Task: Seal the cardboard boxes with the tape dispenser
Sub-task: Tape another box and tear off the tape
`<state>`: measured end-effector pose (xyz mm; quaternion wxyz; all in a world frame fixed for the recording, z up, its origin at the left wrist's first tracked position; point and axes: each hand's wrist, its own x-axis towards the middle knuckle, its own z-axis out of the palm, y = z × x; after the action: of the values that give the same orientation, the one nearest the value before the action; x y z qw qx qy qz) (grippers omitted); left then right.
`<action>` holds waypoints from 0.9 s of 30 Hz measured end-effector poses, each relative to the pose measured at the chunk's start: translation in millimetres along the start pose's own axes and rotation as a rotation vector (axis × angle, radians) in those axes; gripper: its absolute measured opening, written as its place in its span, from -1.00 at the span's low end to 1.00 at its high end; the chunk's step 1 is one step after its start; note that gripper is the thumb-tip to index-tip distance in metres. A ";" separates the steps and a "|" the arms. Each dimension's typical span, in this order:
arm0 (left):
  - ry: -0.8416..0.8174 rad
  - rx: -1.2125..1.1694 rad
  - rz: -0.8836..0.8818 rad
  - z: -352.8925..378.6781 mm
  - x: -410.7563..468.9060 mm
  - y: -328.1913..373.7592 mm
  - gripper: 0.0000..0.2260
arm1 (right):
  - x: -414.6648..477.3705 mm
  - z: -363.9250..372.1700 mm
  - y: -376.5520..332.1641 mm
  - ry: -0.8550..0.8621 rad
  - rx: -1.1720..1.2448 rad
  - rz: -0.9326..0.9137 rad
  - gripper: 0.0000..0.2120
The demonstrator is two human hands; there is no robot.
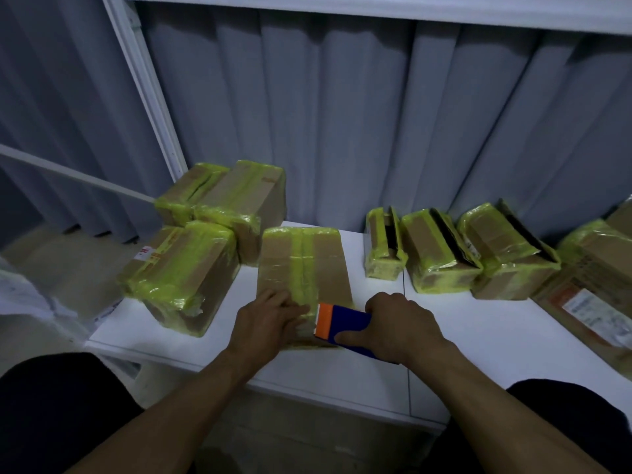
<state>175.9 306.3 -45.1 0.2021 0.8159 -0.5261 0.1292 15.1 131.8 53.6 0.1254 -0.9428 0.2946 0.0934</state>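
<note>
A flat cardboard box (pixel 302 265) lies in front of me on the white table (pixel 496 340), with yellow-green tape running down its middle. My right hand (pixel 402 325) grips a blue and orange tape dispenser (pixel 342 326), whose orange end sits at the box's near edge. My left hand (pixel 268 319) presses flat on the box's near left part, fingers beside the dispenser's orange end.
Three taped boxes (pixel 184 275) are stacked at the left. To the right stand several boxes (pixel 437 254) with open flaps and yellow-green tape. A larger labelled carton (pixel 591 295) lies at the far right. Grey curtains hang behind the table.
</note>
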 end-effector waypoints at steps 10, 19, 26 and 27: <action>-0.059 -0.164 -0.043 -5.3 -9.0 -27.2 -0.84 | -18.2 -9.3 23.6 0.056 -0.050 0.051 -0.36; -0.131 -0.124 -0.015 -10.6 -8.3 -13.9 -0.57 | -5.0 -2.3 20.5 0.043 -0.066 0.060 -0.34; -0.161 -0.161 0.031 -6.1 -0.4 -12.7 -0.64 | 2.1 -0.1 24.2 0.014 -0.045 0.065 -0.31; -0.152 -0.189 0.036 -4.1 1.9 -8.8 -0.65 | 2.2 0.1 25.0 0.013 -0.043 0.068 -0.30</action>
<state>184.7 309.9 -42.4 0.2351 0.7910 -0.5645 0.0205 2.4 110.8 48.5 0.0998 -0.9353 0.3251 0.0978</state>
